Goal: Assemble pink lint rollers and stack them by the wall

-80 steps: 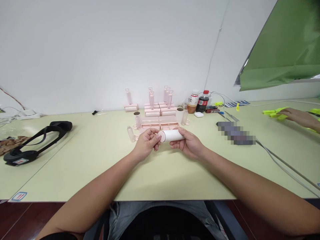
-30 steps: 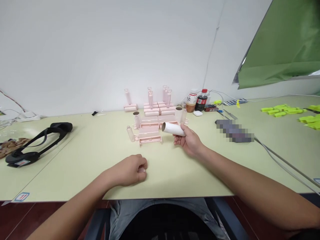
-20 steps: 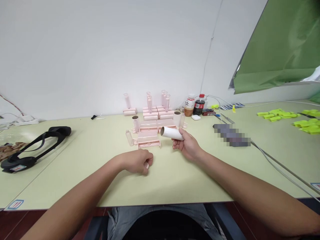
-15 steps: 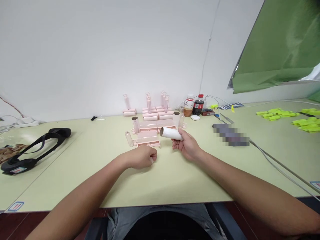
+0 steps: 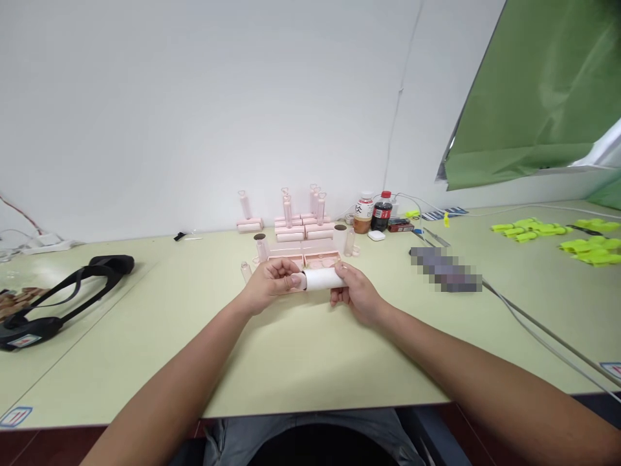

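Observation:
My right hand (image 5: 358, 291) grips a white lint-roller paper roll (image 5: 323, 279) by its right end, thumb on top and fingers below. The roll lies nearly level above the table, its dark hollow end facing left. At that end my left hand (image 5: 272, 283) pinches a small pale piece (image 5: 300, 281) against the opening; its kind is mostly hidden by the fingers. Just behind the hands are open pink cases (image 5: 323, 260). A clear pink tube (image 5: 246, 270) stands beside my left hand, and another roll (image 5: 340, 238) stands upright behind the right.
Pink cases with upright handles (image 5: 290, 234) line the wall. Two drink bottles (image 5: 382, 212), a white earbud case (image 5: 376, 235) and a pixelated dark object (image 5: 445, 268) are to the right, with cables. Neon-yellow pieces (image 5: 531, 228) lie far right; a black headset strap (image 5: 87, 285) lies left.
My left hand has risen from the table to the roll's left end, bringing the small pale piece there. The roll has been lowered and levelled in my right hand.

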Motion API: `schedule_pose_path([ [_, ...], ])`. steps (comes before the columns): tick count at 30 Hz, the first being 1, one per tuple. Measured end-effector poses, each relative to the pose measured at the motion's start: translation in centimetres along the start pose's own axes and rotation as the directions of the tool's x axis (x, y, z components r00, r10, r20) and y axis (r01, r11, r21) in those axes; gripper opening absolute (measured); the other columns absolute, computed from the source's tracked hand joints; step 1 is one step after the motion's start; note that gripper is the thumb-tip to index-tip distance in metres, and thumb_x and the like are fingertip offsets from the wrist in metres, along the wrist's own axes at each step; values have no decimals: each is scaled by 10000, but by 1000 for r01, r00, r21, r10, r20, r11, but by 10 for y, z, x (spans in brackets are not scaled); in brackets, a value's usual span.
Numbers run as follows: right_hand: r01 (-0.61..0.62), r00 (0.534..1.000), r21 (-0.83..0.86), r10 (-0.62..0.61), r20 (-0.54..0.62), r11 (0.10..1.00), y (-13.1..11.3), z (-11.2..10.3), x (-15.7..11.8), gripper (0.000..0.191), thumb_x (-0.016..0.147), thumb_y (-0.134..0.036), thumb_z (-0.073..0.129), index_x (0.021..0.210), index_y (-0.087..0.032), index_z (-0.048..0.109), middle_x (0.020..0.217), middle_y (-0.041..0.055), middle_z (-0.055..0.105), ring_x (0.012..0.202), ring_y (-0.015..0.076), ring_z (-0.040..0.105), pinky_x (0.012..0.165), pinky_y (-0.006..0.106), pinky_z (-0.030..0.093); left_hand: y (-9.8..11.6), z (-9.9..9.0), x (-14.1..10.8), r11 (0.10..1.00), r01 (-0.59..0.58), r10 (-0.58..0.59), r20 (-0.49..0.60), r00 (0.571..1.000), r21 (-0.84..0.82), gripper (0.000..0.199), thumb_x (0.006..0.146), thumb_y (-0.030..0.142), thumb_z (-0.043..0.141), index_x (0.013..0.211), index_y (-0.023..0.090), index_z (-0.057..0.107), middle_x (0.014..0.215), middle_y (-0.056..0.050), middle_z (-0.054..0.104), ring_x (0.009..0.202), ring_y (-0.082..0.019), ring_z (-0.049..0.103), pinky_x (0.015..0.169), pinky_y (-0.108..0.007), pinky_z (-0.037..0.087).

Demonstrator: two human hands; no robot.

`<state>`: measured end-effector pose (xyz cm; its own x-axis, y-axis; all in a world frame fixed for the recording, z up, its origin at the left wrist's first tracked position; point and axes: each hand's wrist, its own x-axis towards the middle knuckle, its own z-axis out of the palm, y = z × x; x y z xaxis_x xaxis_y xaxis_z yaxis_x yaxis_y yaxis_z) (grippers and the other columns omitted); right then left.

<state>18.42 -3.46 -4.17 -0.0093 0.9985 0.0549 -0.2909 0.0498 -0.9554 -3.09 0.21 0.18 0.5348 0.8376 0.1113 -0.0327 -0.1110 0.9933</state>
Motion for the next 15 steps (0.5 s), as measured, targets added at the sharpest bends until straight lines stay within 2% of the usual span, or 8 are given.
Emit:
schedule_pose_path([
  [4, -12, 999, 5, 12, 41, 1000, -1, 1, -3, 364, 806, -539, 623, 841, -199, 496, 574, -55, 529, 425, 109, 511, 436, 274, 513, -4, 0, -2, 999, -44, 46, 44, 998, -32, 310, 682, 362, 806, 807, 151, 616, 737, 0, 631, 656, -97, 566, 608, -220, 437],
  [15, 4, 998, -26, -3, 70, 1000, -2, 2, -5, 362, 818, -546, 614, 855, -202, 507, 530, -58, 523, 434, 116, 517, 452, 262, 507, -3, -1, -7, 996, -64, 69, 94, 993, -60, 319, 690, 366, 804, 791, 148, 595, 711, 5, 609, 632, -90, 517, 602, -227, 387],
])
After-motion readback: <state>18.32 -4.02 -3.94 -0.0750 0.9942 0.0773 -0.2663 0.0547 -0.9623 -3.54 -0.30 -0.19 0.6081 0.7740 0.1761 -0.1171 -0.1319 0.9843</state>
